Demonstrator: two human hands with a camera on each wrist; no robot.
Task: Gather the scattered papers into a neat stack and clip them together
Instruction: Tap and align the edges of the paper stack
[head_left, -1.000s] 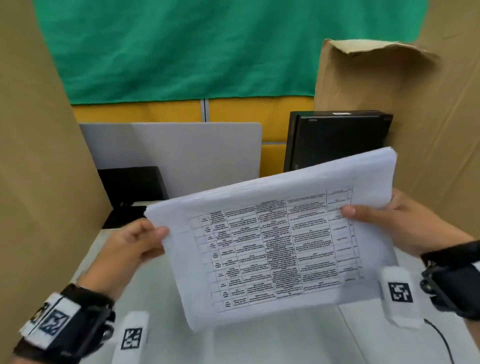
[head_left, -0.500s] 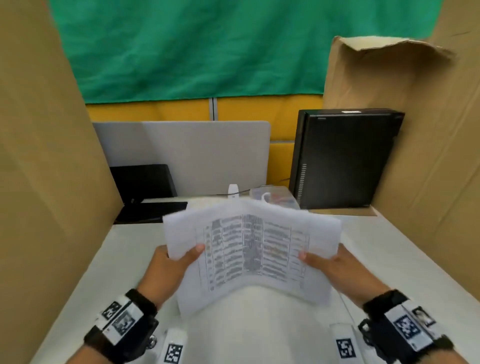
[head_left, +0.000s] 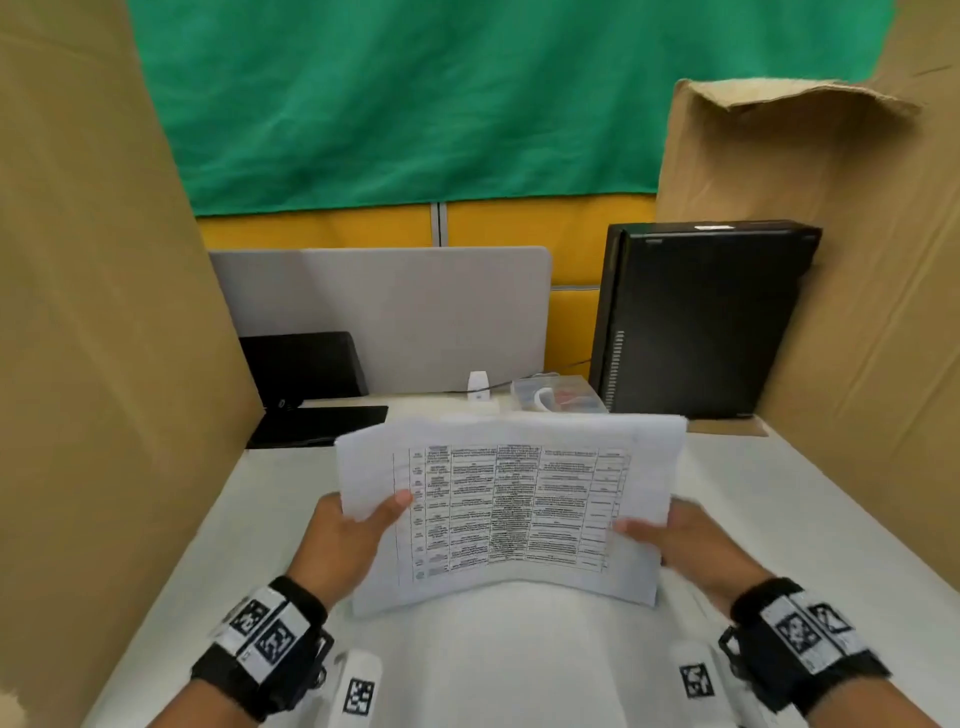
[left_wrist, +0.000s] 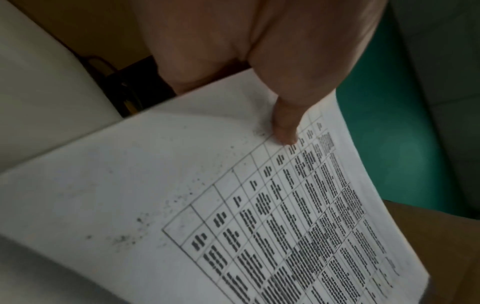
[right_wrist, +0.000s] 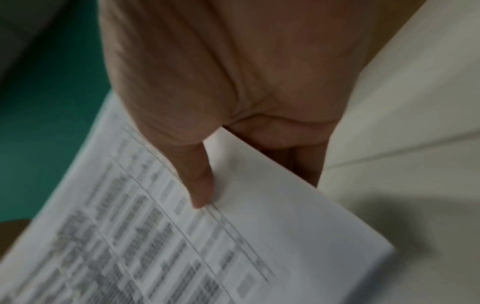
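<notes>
A stack of white papers (head_left: 511, 506) with a printed table on top stands tilted on its lower edge above the white desk (head_left: 493, 670), bowed in the middle. My left hand (head_left: 353, 530) pinches its left edge, thumb on the top sheet. My right hand (head_left: 675, 540) pinches the right edge the same way. In the left wrist view the thumb (left_wrist: 285, 127) presses on the papers (left_wrist: 233, 205). The right wrist view, blurred, has the thumb (right_wrist: 200, 185) on the papers (right_wrist: 233, 236), with the fingers behind. I see no clip apart from the contents of the clear box.
A clear plastic box (head_left: 558, 396) of small items and a small white object (head_left: 478, 385) sit at the desk's back. A black computer case (head_left: 696, 317) stands back right, a black laptop (head_left: 306, 395) back left. Cardboard walls (head_left: 93, 364) close both sides.
The stack came down from a raised, slanted hold close to the head camera and now stands lower and level over the desk, gripped at both side edges.
</notes>
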